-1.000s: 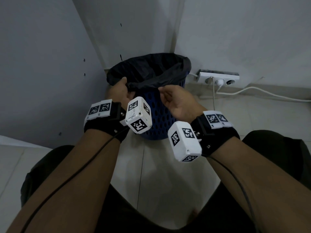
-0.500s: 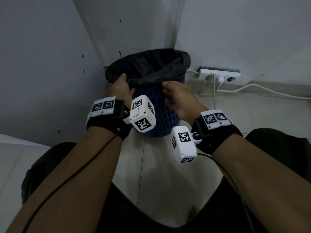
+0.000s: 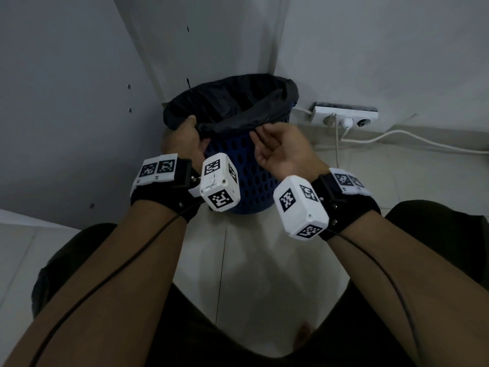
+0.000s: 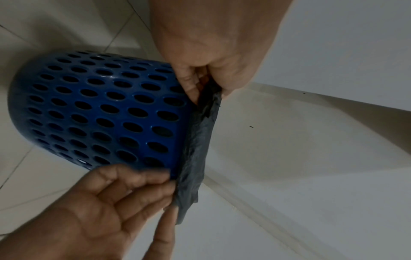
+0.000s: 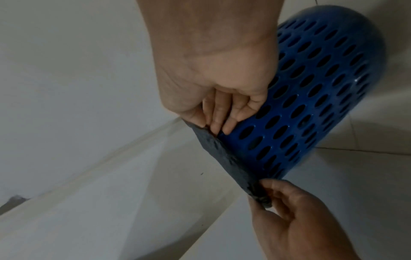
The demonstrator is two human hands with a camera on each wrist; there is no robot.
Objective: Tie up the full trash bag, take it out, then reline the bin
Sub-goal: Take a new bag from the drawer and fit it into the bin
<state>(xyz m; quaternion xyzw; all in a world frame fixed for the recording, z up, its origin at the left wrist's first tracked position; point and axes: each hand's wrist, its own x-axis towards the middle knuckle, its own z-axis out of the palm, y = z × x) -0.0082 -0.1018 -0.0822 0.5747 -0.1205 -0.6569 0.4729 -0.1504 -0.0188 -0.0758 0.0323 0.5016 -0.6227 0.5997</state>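
Corner of plain grey-white walls [image 3: 370, 49], pale tiled floor [image 3: 264, 260], white power strip [image 3: 344, 116] with cable [image 3: 423, 141] along skirting, dim light.

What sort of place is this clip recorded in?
Probably a room corner in a home or small office: a blue perforated bin lined with a black trash bag stands on a pale tiled floor where two plain walls meet, beside a white power strip.

My left hand [image 3: 185, 139]: fingers curled, pinching. My right hand [image 3: 280, 149]: palm up, fingertips [image 5: 222, 129] pinching. Forearms extended forward.
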